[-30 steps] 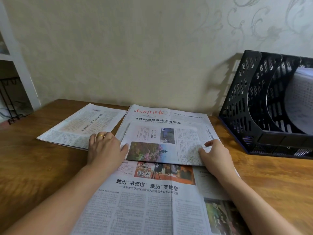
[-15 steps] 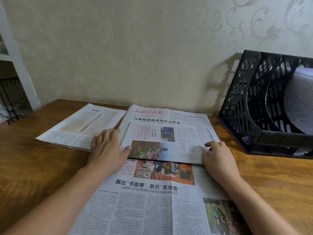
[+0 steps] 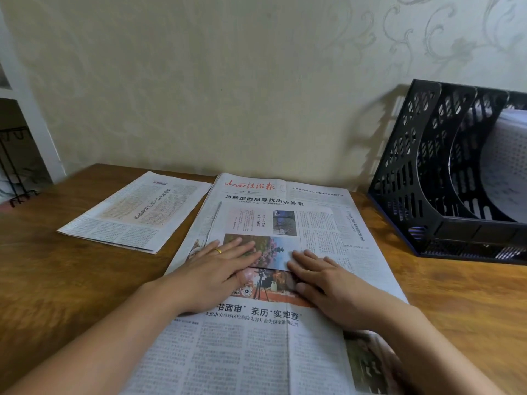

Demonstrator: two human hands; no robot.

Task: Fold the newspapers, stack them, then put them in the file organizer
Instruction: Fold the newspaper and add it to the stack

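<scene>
**Pressing the crease flat**

Thin, light, floppy newsprint: easily creased, easily torn at an edge, apt to slide on the smooth wooden table (image 3: 71, 280). Best held flat under spread palms while folding, then lifted by the folded spine with both hands once stacked, judging from how limp the sheets look.

Open newspaper (image 3: 285, 337) spread at centre, running from the near edge to the far wall, with a smaller folded sheet (image 3: 285, 226) on its far half. Second folded newspaper (image 3: 137, 212) to the far left, just beside the first. Black file organizer (image 3: 422, 178) at far right, already holding paper in a slot.

Left hand (image 3: 219, 269) laid flat, fingers straight and together, gripping nothing, pressing the near edge of the folded sheet. Right hand (image 3: 328, 283) likewise flat beside it, fingers extended, nothing grasped. Forearms reaching in from the near edge.
</scene>
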